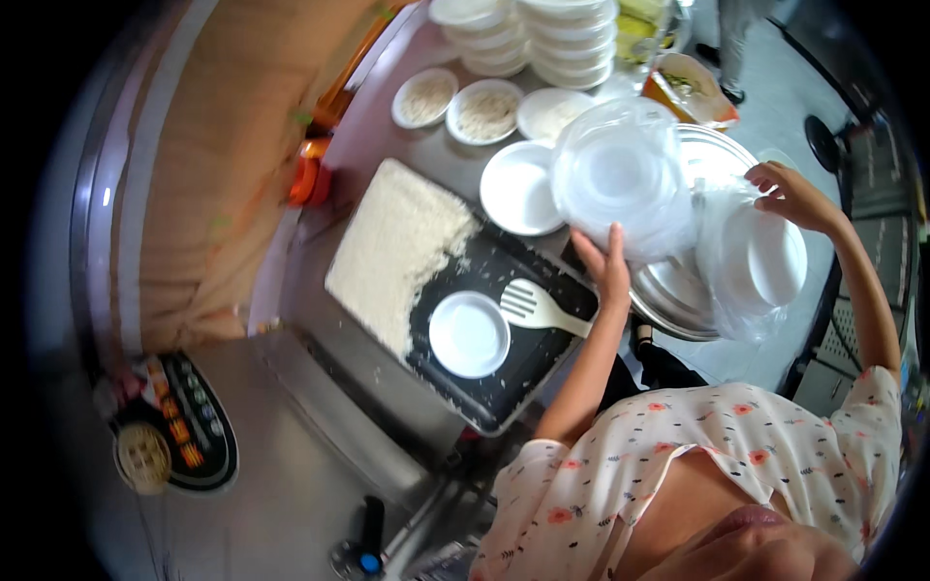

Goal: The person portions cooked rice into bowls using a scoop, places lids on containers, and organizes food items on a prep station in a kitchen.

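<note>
My left hand [609,270] grips the near edge of a stack of clear plastic lids [617,171] wrapped in clear film. The thumb lies in front and the fingers spread along the edge. At the right, my right hand [795,194] has its fingers curled at the top of a clear plastic bag [730,218] of white bowls [774,254]. Whether it pinches the film is unclear. Both bundles are over a large round metal vessel [665,290]. An empty white bowl [519,187] sits left of the lids. Another white bowl [469,335] rests inside a black tray [501,407].
White rice [396,254] covers the tray's left part; a slotted spatula [534,305] lies nearby. Rice-filled bowls [484,112] and stacked lidded bowls [570,43] stand at the back. An open carton [690,87] is beyond the vessel. Another person's leg [732,43] shows at upper right.
</note>
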Motion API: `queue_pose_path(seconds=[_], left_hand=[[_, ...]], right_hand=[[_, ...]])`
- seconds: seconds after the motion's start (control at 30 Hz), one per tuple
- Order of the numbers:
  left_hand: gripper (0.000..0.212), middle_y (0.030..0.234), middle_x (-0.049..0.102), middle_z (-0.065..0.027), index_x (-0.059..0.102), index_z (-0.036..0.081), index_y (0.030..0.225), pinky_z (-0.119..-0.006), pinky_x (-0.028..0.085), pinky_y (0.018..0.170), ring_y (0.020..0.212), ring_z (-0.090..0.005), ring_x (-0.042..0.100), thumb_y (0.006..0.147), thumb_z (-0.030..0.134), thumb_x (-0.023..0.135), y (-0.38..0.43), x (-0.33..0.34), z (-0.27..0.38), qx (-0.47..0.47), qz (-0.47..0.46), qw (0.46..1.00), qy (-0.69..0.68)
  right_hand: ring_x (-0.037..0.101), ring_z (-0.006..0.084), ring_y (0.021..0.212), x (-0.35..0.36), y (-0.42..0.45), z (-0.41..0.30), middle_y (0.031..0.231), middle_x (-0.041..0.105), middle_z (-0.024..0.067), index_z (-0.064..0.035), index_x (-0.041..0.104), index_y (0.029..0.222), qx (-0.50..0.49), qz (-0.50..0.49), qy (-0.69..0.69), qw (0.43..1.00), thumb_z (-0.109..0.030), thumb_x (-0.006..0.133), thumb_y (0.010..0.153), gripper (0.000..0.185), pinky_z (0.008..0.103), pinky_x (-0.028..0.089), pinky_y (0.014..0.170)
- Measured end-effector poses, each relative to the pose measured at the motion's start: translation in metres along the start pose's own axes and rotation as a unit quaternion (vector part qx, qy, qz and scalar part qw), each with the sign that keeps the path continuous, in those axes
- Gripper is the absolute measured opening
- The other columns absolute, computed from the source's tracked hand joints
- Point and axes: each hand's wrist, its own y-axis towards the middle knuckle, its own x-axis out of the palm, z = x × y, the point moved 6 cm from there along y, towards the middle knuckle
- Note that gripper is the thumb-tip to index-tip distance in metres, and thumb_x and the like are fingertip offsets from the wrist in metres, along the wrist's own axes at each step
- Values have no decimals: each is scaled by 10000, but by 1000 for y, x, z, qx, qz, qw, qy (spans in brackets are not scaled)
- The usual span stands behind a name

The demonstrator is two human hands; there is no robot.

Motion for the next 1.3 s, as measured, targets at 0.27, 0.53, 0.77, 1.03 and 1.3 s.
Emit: queue_pose_path(seconds=[0.27,0.53,0.77,1.03,1.3], left_hand=[[636,1424,203,-236,179,-37,1400,-410,193,1076,1309,-331,233,948,302,471,0,-12,0,59,34,995,66],[602,1431,226,-240,178,-7,1411,-442,206,1073,1313,-369,239,933,208,473,1,-6,18,125,47,983,124],[583,1449,216,-219,164,-1,1422,-431,200,1079,1320,-359,228,942,189,435,1,-2,30,152,21,975,162],[537,1467,190,-189,163,-6,1424,-395,198,1092,1340,-324,207,961,170,371,3,-8,27,151,-3,974,167],[523,1460,212,-184,205,6,1416,-402,212,1083,1328,-321,228,949,149,393,6,-13,21,127,-10,985,116]], right_hand=[[572,287,985,45,59,-139,1064,588,138,15,598,1043,-267,40,-29,962,-12,559,838,211,356,448,880],[586,348,849,64,177,-81,872,626,179,-1,623,859,-143,57,-244,958,-184,605,822,188,428,454,755],[610,291,720,53,199,-77,724,634,151,0,643,804,-109,12,-176,978,-242,689,727,258,379,459,675],[589,228,720,49,200,-78,783,637,125,11,625,853,-57,-33,-114,991,-277,701,729,323,338,456,659],[447,95,645,17,186,-87,707,500,-27,-46,582,860,-9,-129,78,988,-293,737,742,314,231,360,572]])
